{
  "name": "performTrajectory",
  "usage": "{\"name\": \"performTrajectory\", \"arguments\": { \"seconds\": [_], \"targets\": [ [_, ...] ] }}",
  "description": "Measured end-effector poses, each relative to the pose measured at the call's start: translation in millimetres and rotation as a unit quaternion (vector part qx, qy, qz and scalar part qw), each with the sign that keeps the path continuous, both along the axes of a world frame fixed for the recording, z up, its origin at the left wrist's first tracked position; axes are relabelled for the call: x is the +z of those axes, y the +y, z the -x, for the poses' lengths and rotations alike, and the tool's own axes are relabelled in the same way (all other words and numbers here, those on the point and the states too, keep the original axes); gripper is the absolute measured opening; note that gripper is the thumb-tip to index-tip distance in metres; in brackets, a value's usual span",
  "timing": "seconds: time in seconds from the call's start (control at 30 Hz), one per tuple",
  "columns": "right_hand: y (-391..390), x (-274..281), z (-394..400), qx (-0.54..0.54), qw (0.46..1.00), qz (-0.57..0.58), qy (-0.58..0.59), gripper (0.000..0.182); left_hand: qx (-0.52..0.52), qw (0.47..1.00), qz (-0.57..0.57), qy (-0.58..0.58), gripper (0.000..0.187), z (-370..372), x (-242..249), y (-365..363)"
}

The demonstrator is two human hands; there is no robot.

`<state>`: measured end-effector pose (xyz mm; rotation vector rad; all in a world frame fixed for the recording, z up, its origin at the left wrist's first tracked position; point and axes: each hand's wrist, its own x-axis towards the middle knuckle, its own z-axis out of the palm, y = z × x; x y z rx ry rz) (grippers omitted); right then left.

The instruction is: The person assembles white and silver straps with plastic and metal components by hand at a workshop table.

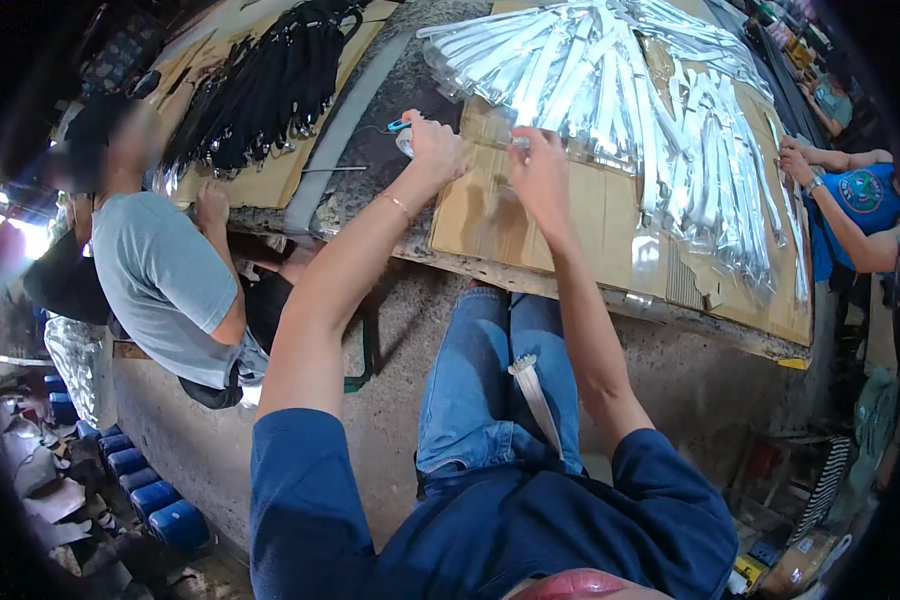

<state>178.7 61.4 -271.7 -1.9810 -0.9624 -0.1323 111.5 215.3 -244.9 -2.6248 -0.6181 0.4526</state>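
My left hand (437,150) is closed over the near table edge. A small bright-blue item (398,126) and a rounded, shiny whitish piece (405,143) stick out at its fingers. Just to the right, my right hand (540,180) has its fingers pinched together. Something small and shiny shows at its fingertips, but I cannot tell what it is. Both hands are over a sheet of brown cardboard (480,215). Beyond them fans out a large pile of silvery-white straps (570,65) in clear plastic. A pale strap (537,400) lies across my lap.
More wrapped straps (720,170) cover the right side of the table. A heap of black straps (270,90) lies at the far left beside a person in a grey shirt (165,270). Another person in blue (865,195) is at the right edge. Blue rolls (178,520) stand on the floor.
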Motion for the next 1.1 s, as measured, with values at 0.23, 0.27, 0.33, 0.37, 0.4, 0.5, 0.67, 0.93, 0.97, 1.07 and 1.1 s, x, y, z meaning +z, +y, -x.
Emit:
{"name": "performTrajectory", "arguments": {
  "seconds": [0.23, 0.27, 0.33, 0.37, 0.4, 0.5, 0.67, 0.93, 0.97, 1.07, 1.1],
  "targets": [
    [-77.8, -13.6, 11.0, 0.007, 0.986, -0.071, 0.152, 0.013, -0.069, 0.976, -0.012, -0.208, 0.048, 34.9, -31.3, 7.8],
    [-86.6, -14.6, 13.2, 0.024, 0.981, -0.070, 0.178, 0.014, -0.076, 0.967, 0.002, -0.243, 0.045, 38.3, -31.3, 9.3],
    [-101.6, -25.2, 15.0, 0.038, 0.978, -0.073, 0.193, 0.015, -0.089, 0.946, 0.024, -0.312, 0.039, 47.0, -27.7, 6.8],
    [-107.6, -29.9, 16.7, 0.056, 0.974, -0.076, 0.207, 0.017, -0.090, 0.946, 0.024, -0.311, 0.039, 55.6, -27.9, 2.2],
    [-112.6, -29.9, 19.1, 0.055, 0.974, -0.077, 0.207, 0.017, -0.087, 0.919, 0.030, -0.384, 0.039, 64.8, -27.5, -3.7],
    [-127.7, -30.0, 26.2, 0.047, 0.961, -0.096, 0.257, 0.016, -0.060, 0.863, 0.072, -0.496, 0.036, 100.6, -34.8, -42.9],
    [-138.6, -33.1, 22.6, 0.044, 0.955, -0.088, 0.279, 0.018, 0.058, 0.786, 0.243, -0.565, 0.024, 145.4, -76.5, -130.8],
    [-145.4, -16.6, 29.8, 0.167, 0.899, -0.086, 0.397, 0.023, 0.161, 0.520, 0.590, -0.597, 0.028, 117.1, -45.7, -191.7],
    [-145.6, -13.3, 31.8, 0.192, 0.891, -0.083, 0.403, 0.026, 0.149, 0.460, 0.639, -0.598, 0.034, 104.3, -33.6, -187.3],
    [-149.4, 6.5, 42.4, 0.232, 0.885, -0.083, 0.395, 0.034, 0.128, 0.419, 0.703, -0.560, 0.045, 87.1, -19.8, -177.8],
    [-151.2, 8.3, 43.0, 0.229, 0.887, -0.084, 0.393, 0.034, 0.123, 0.441, 0.719, -0.522, 0.050, 85.5, -18.2, -176.2]
  ]
}}
